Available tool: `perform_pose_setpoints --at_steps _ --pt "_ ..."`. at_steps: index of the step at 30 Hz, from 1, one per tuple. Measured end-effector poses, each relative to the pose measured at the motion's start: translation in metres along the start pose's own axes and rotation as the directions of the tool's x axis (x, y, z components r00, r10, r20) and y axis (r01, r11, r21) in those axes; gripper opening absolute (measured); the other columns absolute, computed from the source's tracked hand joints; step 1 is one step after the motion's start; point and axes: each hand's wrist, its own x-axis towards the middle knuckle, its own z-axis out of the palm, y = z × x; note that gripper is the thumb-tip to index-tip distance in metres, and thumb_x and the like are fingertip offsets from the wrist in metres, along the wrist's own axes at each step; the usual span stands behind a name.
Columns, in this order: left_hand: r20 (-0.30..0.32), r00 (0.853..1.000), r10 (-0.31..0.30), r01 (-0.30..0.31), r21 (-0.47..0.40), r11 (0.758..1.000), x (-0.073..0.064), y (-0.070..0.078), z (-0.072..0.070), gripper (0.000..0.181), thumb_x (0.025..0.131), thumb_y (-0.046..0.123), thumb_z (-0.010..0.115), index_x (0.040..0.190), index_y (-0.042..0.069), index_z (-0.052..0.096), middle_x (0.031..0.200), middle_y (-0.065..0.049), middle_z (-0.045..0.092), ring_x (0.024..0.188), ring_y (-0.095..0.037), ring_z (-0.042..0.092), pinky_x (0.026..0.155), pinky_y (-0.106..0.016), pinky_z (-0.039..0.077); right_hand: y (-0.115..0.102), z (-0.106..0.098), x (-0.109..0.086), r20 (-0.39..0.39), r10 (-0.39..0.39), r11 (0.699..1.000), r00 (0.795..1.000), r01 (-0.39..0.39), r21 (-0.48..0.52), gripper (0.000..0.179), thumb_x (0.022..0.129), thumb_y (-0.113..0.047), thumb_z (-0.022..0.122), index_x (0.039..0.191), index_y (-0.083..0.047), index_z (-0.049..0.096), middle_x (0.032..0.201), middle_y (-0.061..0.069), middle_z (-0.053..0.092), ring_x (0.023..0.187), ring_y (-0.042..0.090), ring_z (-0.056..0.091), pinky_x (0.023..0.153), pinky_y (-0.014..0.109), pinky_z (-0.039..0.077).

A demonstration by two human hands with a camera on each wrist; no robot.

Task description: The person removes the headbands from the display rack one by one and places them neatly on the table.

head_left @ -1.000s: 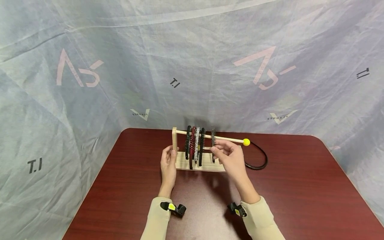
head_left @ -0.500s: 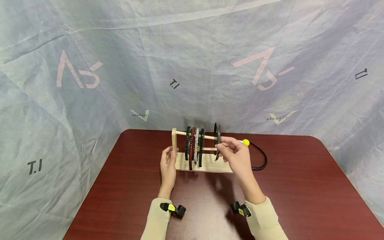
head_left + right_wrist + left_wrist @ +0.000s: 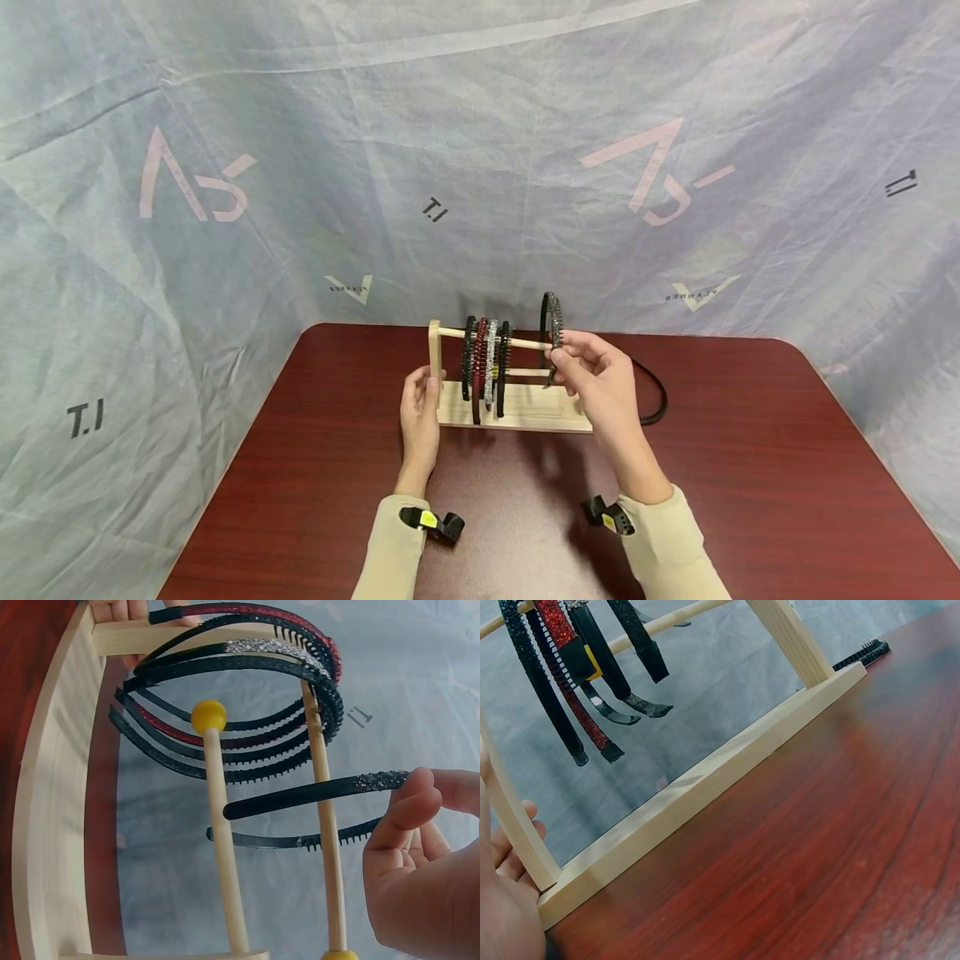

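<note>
A wooden headband stand (image 3: pixel 543 408) has an upper and a lower rod. My left hand (image 3: pixel 420 417) grips its left post (image 3: pixel 434 354), thumb in front and fingers behind. My right hand (image 3: pixel 606 387) pinches a black headband with grey glitter (image 3: pixel 557 317) near its curved top. In the right wrist view this headband (image 3: pixel 300 796) lies across the upper rod (image 3: pixel 330 877), which passes between its two arms. Several other headbands, black, red (image 3: pixel 481 367) and silver (image 3: pixel 491 367), hang together nearer the left post.
A black toothed headband (image 3: pixel 662 400) lies on the red-brown table (image 3: pixel 750 467) right of the stand, partly hidden by my right hand. Yellow balls (image 3: pixel 208 717) cap the rods. Grey cloth (image 3: pixel 480 167) hangs behind and at both sides.
My right hand has moved right and slightly up, drawing the grey-glitter headband along the rods away from the others; it now covers the upper rod's yellow end. My left hand has stayed put.
</note>
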Motion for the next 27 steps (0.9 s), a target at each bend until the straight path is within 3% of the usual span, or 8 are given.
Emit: perform_pose_setpoints --at_steps 10,27 --pt "-0.004 1.0 0.006 -0.006 0.001 1.0 0.0 0.0 0.001 0.031 0.119 0.01 0.051 0.147 -0.004 0.055 0.146 -0.04 0.061 0.143 -0.046 0.058 0.113 -0.025 0.045 -0.009 -0.004 0.003 -0.028 -0.053 0.995 0.998 0.055 0.079 0.023 0.102 0.01 0.071 0.125 0.007 0.073 0.088 -0.006 0.076 0.066 0.01 0.065 0.06 0.022 0.05" --pt "-0.006 1.0 0.014 -0.013 0.008 1.0 0.0 0.0 0.0 0.032 0.119 0.01 0.051 0.148 -0.004 0.055 0.145 -0.04 0.062 0.142 -0.047 0.059 0.112 -0.025 0.045 -0.016 -0.015 0.005 -0.059 -0.076 0.994 0.995 0.081 0.078 0.022 0.102 0.009 0.072 0.123 0.005 0.076 0.086 -0.005 0.077 0.064 0.011 0.068 0.057 0.023 0.052"
